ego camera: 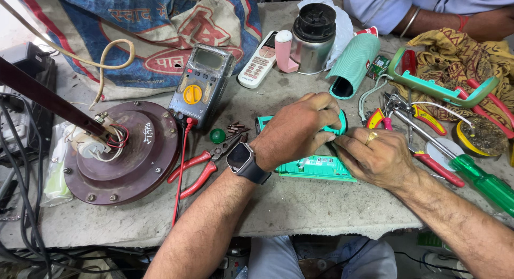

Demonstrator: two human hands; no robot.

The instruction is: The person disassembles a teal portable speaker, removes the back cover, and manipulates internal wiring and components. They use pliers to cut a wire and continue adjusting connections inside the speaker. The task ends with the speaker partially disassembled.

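My left hand (297,128), with a dark smartwatch on its wrist, lies over a teal plastic device body (316,167) on the workbench, fingers curled down onto its top end. My right hand (375,157), wearing a gold ring, presses against the device's right side, its fingertips meeting those of the left. Circuit parts show inside the open device below my hands. What the fingertips pinch is hidden.
A teal mesh cover tube (353,65), multimeter (202,82) with red lead, red-handled pliers (198,169), several loose screws (235,129), a maroon fan motor (126,150), green screwdriver (476,180), teal frame (439,89), remote control (258,60), steel canister (312,38). Another person's arm (455,14) rests at far right.
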